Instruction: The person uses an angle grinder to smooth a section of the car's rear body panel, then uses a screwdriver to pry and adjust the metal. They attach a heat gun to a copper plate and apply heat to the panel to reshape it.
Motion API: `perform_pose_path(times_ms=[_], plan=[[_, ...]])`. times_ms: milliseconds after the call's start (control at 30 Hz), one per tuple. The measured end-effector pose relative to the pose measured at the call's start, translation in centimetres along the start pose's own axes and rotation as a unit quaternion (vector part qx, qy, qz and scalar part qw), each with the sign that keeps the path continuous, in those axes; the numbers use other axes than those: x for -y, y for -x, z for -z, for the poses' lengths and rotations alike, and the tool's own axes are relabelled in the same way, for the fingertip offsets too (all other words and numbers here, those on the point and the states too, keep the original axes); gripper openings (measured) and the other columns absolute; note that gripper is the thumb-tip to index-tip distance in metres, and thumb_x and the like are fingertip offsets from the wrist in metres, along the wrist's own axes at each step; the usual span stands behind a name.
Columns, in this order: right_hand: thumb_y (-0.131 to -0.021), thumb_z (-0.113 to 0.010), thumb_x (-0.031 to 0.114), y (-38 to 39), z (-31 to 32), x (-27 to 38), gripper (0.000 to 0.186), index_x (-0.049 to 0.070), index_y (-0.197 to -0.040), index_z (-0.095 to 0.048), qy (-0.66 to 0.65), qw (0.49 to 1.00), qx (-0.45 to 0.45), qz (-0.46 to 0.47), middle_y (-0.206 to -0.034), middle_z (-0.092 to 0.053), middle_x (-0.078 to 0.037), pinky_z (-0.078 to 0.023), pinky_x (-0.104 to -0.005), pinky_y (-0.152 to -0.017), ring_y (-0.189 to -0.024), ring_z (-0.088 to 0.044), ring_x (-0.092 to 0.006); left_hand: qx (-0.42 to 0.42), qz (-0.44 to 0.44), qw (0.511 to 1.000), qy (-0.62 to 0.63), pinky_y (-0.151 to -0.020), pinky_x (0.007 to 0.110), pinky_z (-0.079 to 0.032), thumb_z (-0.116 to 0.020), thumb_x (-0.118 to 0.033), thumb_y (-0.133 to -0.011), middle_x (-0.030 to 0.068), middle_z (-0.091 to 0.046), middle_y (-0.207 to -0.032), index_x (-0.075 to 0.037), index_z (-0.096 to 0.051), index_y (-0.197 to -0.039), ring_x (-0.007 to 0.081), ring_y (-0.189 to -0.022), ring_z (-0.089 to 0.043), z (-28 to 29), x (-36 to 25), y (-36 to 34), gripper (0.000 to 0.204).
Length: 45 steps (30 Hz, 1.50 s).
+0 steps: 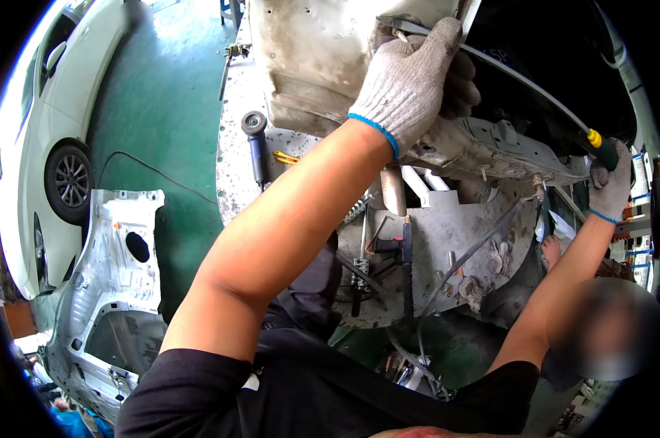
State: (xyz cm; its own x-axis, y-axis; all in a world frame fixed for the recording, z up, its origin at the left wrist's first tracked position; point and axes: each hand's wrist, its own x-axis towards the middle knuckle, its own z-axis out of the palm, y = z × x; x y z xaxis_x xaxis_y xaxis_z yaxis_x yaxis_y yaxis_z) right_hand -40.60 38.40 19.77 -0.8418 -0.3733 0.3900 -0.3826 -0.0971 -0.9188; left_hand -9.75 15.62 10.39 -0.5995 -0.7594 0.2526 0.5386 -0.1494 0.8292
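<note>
Clenched in a pale knit glove with a blue cuff, the left grip (410,77) wraps one end of a long, thin bar (527,77), thumb on top and fingers curled beneath. A flat, silvery tip (409,27) shows just past it, close over a scuffed, off-white panel (308,62); whether the two touch, I cannot tell. At the other end, the right grip (612,175), gloved alike, is closed around the bar's dark green handle (604,155), just behind a yellow collar (594,137). Between the two grips the bar slants down to the right, across a dark area beside the panel.

Below the panel spreads a grey, speckled tabletop (231,171). A blue grinder (256,146) lies on it, left of the left forearm, with a yellow tool (287,158) close by. Nearer the body lies a black tool (407,255), and a grey hose (476,252) curves past to its right, near a crumpled rag (499,257).

On the left, a white car (82,80) stands on the green floor (155,80), with a silvery body part (136,208) near its wheel (69,181). Another person (604,328), face blurred, is beside the right forearm.
</note>
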Motion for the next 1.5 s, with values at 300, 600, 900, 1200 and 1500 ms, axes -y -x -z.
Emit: perform_pose_path(times_ms=[300,600,900,1200,1500], plan=[[-0.103,-0.055,0.028,0.1,-1.2,0.1,0.028,0.005,-0.116,-0.064,-0.042,0.999,-0.007,-0.011,-0.066,-0.049,0.001,-0.022,-0.0219,-0.042,-0.044,-0.034,-0.0061,-0.017,0.036,0.999,0.019,-0.056,0.034,-0.056,-0.057,-0.049,-0.104,0.0159,-0.070,-0.068,0.003,-0.067,-0.082,0.0225,-0.057,-0.068,-0.2,-0.4,0.2,0.058],[-0.106,-0.052,0.027,-1.4,0.4,-0.2,0.029,0.007,-0.121,-0.064,-0.013,0.999,0.048,0.003,-0.061,-0.041,0.005,-0.025,-0.0212,-0.048,-0.047,-0.033,-0.0039,-0.028,0.027,0.999,0.014,-0.056,0.034,-0.055,-0.056,-0.049,-0.104,0.0158,-0.070,-0.069,0.003,-0.067,-0.082,0.0228,-0.056,-0.067,-0.4,-0.6,0.8,0.057],[-0.104,-0.053,0.027,-1.1,-1.0,0.3,0.031,0.006,-0.124,-0.064,-0.012,1.000,0.004,0.018,-0.071,-0.050,0.003,-0.028,-0.0211,-0.048,-0.048,-0.035,-0.0045,-0.038,0.031,0.999,0.012,-0.056,0.034,-0.056,-0.056,-0.048,-0.104,0.0162,-0.071,-0.068,0.003,-0.068,-0.082,0.0233,-0.056,-0.068,-0.4,-0.8,0.6,0.057],[-0.103,-0.051,0.020,-2.1,1.1,-0.6,0.030,0.009,-0.129,-0.063,0.005,0.999,0.012,0.036,-0.081,-0.054,0.003,-0.031,-0.0174,-0.053,-0.053,-0.037,-0.0030,-0.036,0.042,0.998,0.001,-0.057,0.034,-0.056,-0.055,-0.050,-0.104,0.0161,-0.071,-0.068,0.003,-0.067,-0.081,0.0234,-0.056,-0.068,-0.7,-1.1,0.6,0.059],[-0.103,-0.052,0.020,0.3,-0.3,0.4,0.028,0.007,-0.124,-0.065,0.049,0.995,0.006,0.084,-0.076,-0.051,0.004,-0.028,-0.0174,-0.051,-0.052,-0.036,-0.0030,-0.013,0.013,1.000,0.008,-0.066,0.036,-0.061,-0.054,-0.049,-0.105,0.0155,-0.075,-0.083,0.004,-0.070,-0.097,0.0236,-0.070,-0.073,-0.2,-0.4,0.8,0.057]])
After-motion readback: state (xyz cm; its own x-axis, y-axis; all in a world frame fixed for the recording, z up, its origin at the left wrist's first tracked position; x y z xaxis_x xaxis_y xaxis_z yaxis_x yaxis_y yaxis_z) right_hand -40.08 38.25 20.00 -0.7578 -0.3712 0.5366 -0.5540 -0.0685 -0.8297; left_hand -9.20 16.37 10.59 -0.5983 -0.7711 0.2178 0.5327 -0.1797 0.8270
